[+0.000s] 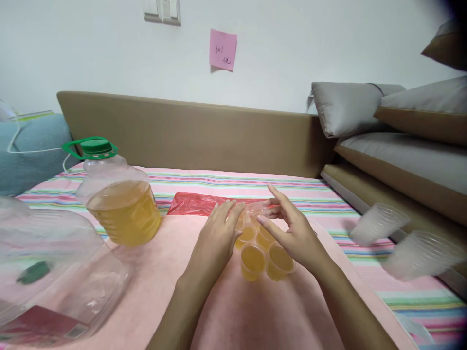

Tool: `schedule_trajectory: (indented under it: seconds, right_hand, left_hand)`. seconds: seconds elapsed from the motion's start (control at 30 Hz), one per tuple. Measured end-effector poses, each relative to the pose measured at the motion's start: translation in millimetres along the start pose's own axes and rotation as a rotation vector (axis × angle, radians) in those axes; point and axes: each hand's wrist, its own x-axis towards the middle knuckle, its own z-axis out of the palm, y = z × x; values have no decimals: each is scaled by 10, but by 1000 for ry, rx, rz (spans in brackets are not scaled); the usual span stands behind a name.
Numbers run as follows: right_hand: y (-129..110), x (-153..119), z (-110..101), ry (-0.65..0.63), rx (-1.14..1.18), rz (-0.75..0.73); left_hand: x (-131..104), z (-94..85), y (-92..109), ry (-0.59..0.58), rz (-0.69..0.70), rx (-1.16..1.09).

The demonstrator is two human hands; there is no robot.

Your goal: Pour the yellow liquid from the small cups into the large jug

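Observation:
A cluster of clear plastic cups with yellow liquid stands on the pink cloth (171, 262). Two of them, a front left cup (253, 262) and a front right cup (280, 262), show whole; others behind are partly covered by my fingers. At the back of the group a clear cup (254, 209) shows between my hands. My left hand (221, 226) lies along the group's left side, fingers stretched forward. On the right side, my right hand (288, 226) has its thumb and index finger spread, other fingertips near that clear cup. Whether the fingertips touch it I cannot tell.
A large jug (122, 214) of yellow liquid with a green cap stands at left. Nearer lies an empty clear jug (54, 272). Red plastic (193, 203) lies behind the cups. Two cup stacks (379, 223) sit right, beside piled cushions (412, 155).

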Motion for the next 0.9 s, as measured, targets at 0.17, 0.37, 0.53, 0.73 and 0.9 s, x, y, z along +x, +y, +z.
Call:
schedule_trajectory:
  seconds: [0.17,0.37,0.53,0.73,0.9]
  right_hand:
    - [-102,-16,-48,-104,-180,-30]
    - [-201,55,40,-183,-210,-37]
    - [-366,105,-6,-207,-231,-58]
    - [-169,-178,-742,150,-72,150]
    - [271,-606,-1866,732,90,267]
  left_hand:
    - [-8,-23,37,18,41,-18]
    - [-15,-83,139,-29,167,-47]
    - [7,-146,170,-13,252,-15]
    - [-17,-343,125,132,219,-6]
    - [-47,-488,37,261,153,26]
